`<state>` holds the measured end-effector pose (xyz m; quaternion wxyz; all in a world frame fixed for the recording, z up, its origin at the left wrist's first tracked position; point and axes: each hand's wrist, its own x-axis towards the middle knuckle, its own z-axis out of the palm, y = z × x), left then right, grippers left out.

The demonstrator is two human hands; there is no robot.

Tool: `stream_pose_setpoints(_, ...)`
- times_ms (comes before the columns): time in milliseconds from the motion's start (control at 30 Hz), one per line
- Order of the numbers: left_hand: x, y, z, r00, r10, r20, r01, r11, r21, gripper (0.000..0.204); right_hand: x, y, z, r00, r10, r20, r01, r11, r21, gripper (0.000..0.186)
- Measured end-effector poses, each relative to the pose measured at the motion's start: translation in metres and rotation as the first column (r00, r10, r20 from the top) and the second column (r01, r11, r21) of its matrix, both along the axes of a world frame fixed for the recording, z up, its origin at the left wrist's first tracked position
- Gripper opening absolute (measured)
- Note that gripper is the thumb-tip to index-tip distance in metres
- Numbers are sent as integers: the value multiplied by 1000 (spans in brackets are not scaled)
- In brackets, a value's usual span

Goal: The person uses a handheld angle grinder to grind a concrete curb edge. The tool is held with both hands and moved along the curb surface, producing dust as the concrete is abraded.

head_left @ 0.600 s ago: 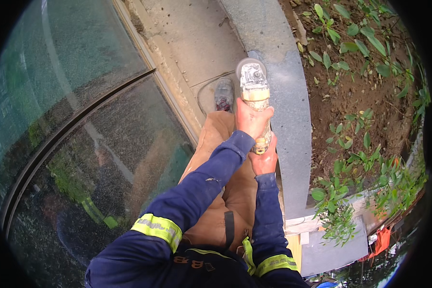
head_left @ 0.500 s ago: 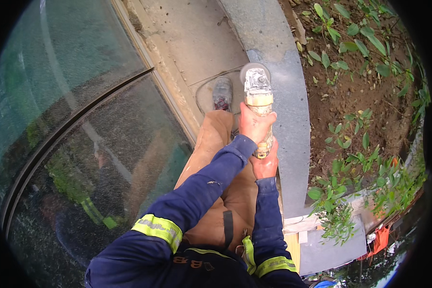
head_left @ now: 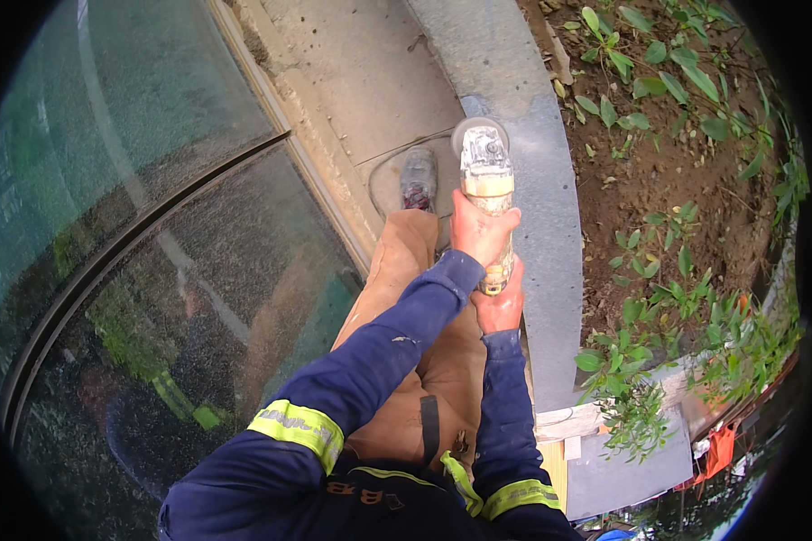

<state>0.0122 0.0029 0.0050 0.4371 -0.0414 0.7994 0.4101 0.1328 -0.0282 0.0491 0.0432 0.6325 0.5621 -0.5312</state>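
A dusty angle grinder [head_left: 488, 176], yellowish and smeared with white, lies lengthwise in both my hands. My left hand [head_left: 481, 229] wraps round the body just behind its head. Farther back, my right hand [head_left: 502, 300] closes round the rear end of the grinder. The round disc [head_left: 480, 135] at the far end is over the inner part of the curved grey stone ledge [head_left: 537, 225]; I cannot tell whether it touches. A pale dusty patch shows on the stone to the right of the disc.
On the left, a dark-framed glass panel [head_left: 207, 261] carries reflections. A dusty shoe [head_left: 419, 178] stands on the paving, with a dark cord [head_left: 373, 185] looping around it. Beyond the ledge on the right, soil [head_left: 641, 189] bears leafy plants [head_left: 645, 347]. A grey board [head_left: 632, 464] lies at lower right.
The ledge and soil bed have shifted slightly left in the view. Both hands keep their hold on the grinder, with almost no movement.
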Motion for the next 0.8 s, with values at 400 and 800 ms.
stream_pose_setpoints(400,-7,13,3,999,-42,-20,41,999,-26,69,-2,2,-13,999,-52,-11,52,998,23,82)
stream_pose_setpoints(800,-2,13,4,998,-62,7,62,997,-40,68,4,-3,-14,998,-69,-8,70,996,56,83)
